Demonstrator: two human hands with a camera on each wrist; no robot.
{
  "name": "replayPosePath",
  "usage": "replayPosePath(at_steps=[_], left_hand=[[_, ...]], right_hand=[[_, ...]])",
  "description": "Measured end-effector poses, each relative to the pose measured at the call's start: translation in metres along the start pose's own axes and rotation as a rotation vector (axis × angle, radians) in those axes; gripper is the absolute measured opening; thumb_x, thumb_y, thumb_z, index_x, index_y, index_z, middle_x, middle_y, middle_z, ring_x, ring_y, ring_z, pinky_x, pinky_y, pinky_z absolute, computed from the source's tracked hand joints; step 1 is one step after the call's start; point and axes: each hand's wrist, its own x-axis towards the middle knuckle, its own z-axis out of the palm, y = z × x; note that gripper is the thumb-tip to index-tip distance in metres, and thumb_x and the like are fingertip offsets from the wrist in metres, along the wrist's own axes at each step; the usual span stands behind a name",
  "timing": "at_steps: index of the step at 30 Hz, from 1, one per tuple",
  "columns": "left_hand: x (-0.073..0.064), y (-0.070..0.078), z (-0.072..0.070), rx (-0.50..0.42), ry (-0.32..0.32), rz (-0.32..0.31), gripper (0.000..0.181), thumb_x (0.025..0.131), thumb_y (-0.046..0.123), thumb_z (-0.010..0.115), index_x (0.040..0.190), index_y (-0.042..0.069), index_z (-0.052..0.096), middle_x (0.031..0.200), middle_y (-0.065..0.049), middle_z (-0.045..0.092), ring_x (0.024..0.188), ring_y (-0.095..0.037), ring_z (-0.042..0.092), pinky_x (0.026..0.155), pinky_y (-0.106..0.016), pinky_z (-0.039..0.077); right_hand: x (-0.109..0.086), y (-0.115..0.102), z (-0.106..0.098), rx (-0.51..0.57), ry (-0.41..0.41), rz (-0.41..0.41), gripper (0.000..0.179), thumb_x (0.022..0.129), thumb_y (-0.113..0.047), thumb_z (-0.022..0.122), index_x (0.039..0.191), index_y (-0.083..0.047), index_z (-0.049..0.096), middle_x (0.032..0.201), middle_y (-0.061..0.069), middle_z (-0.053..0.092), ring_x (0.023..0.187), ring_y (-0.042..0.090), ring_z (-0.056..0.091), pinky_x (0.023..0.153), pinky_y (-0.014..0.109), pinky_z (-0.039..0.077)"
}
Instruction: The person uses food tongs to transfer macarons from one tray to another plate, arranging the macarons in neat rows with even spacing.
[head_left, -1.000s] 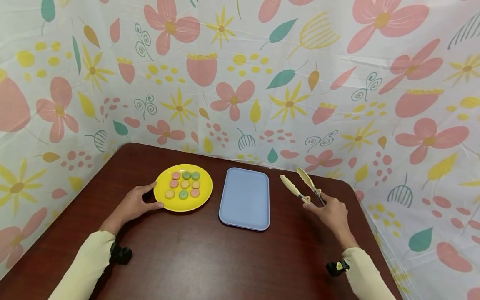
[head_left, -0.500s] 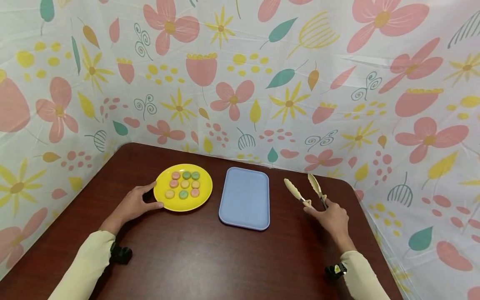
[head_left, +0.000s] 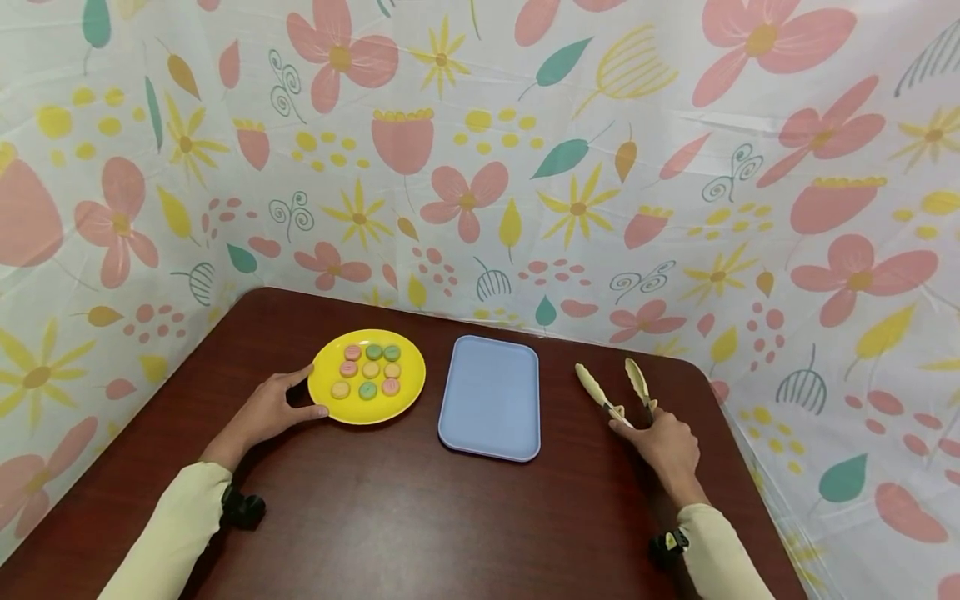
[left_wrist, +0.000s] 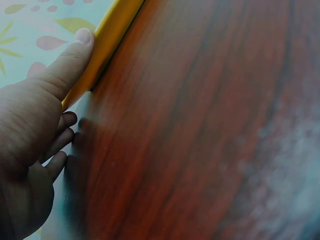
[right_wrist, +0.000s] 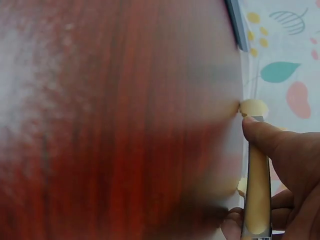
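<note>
A yellow plate stands at the left of the table, with several pink, green and cream macarons on it. My left hand holds the plate's left edge, thumb and index finger spread along the rim; the left wrist view shows the thumb against the yellow rim. At the right, my right hand grips a pair of tongs by the handles. Their cream tips stand apart, with nothing between them. In the right wrist view the thumb lies on one handle of the tongs.
A light blue rectangular tray lies between the plate and the tongs, with nothing on it. The dark wooden table meets a flower-print cloth at its back and sides.
The tongs and my right hand have come down and slightly right, toward me. My left hand, the plate and the tray stay where they were.
</note>
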Motion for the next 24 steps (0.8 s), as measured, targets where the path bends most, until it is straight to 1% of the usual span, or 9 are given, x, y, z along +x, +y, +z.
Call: replayPosePath(at_steps=[3,5,7,12,16,19,21,23,24], left_hand=[[0.001,0.000,0.000,-0.001,-0.001,-0.001,0.113,0.078,0.067,0.077,0.158,0.000,0.033,0.155,-0.028,0.043,0.142,-0.049,0.037,0.113,-0.068,0.033],[0.001,-0.001,-0.001,-0.002,-0.002,-0.002,0.114,0.078,0.067,0.077,0.158,0.000,0.032,0.155,-0.028,0.043,0.142,-0.049,0.037,0.113,-0.068,0.033],[0.001,-0.001,0.000,-0.003,-0.004,0.002,0.113,0.078,0.067,0.077,0.158,0.000,0.033,0.155,-0.027,0.043,0.142,-0.048,0.037,0.113,-0.067,0.033],[0.002,0.000,-0.001,-0.001,-0.009,0.017,0.113,0.079,0.067,0.077,0.158,0.000,0.033,0.155,-0.027,0.043,0.142,-0.047,0.038,0.113,-0.066,0.035],[0.000,0.004,-0.004,0.013,-0.025,0.013,0.113,0.080,0.067,0.076,0.158,-0.001,0.032,0.155,-0.028,0.042,0.142,-0.048,0.038,0.112,-0.067,0.036],[-0.002,0.008,-0.008,0.013,-0.052,0.006,0.112,0.082,0.065,0.075,0.159,-0.001,0.029,0.157,-0.029,0.039,0.143,-0.048,0.037,0.112,-0.067,0.035],[-0.003,0.013,-0.012,0.010,-0.071,0.010,0.110,0.085,0.062,0.075,0.160,-0.002,0.026,0.159,-0.028,0.036,0.145,-0.048,0.035,0.113,-0.067,0.034],[-0.006,0.019,-0.016,0.016,-0.085,0.013,0.107,0.088,0.059,0.073,0.160,-0.003,0.024,0.161,-0.029,0.031,0.147,-0.048,0.032,0.114,-0.066,0.032],[-0.007,0.023,-0.018,0.020,-0.089,0.019,0.104,0.091,0.057,0.072,0.160,-0.003,0.023,0.162,-0.029,0.030,0.147,-0.048,0.031,0.115,-0.066,0.031]], right_hand=[[0.000,-0.002,-0.001,-0.025,-0.028,0.035,0.087,0.073,-0.076,0.076,0.098,0.007,0.064,0.080,0.028,0.064,0.064,0.038,0.061,0.051,0.050,0.048],[-0.001,-0.003,-0.002,-0.041,-0.036,0.041,0.084,0.073,-0.076,0.076,0.092,0.005,0.064,0.077,0.025,0.063,0.063,0.036,0.060,0.050,0.049,0.048],[-0.003,-0.005,-0.002,-0.056,-0.039,0.039,0.081,0.073,-0.074,0.077,0.090,0.005,0.063,0.074,0.024,0.062,0.061,0.036,0.059,0.049,0.048,0.047],[-0.006,-0.008,-0.002,-0.077,-0.041,0.014,0.082,0.075,-0.071,0.078,0.100,0.006,0.065,0.070,0.021,0.060,0.059,0.034,0.058,0.047,0.045,0.046],[-0.008,-0.009,-0.004,-0.079,-0.045,-0.008,0.085,0.076,-0.073,0.075,0.104,0.007,0.065,0.069,0.020,0.059,0.058,0.033,0.057,0.047,0.045,0.045],[-0.009,-0.009,-0.007,-0.087,-0.043,-0.045,0.094,0.077,-0.077,0.071,0.117,0.008,0.063,0.073,0.021,0.060,0.061,0.034,0.058,0.049,0.047,0.047],[-0.012,-0.009,-0.008,-0.102,-0.027,-0.076,0.097,0.078,-0.077,0.070,0.124,0.007,0.061,0.074,0.022,0.061,0.062,0.037,0.059,0.050,0.049,0.048],[-0.015,-0.009,-0.009,-0.117,0.011,-0.111,0.095,0.079,-0.076,0.070,0.124,0.007,0.060,0.072,0.020,0.060,0.063,0.038,0.060,0.050,0.051,0.049],[-0.017,-0.009,-0.010,-0.118,0.031,-0.125,0.091,0.080,-0.075,0.071,0.121,0.006,0.060,0.071,0.019,0.058,0.062,0.037,0.060,0.050,0.050,0.049]])
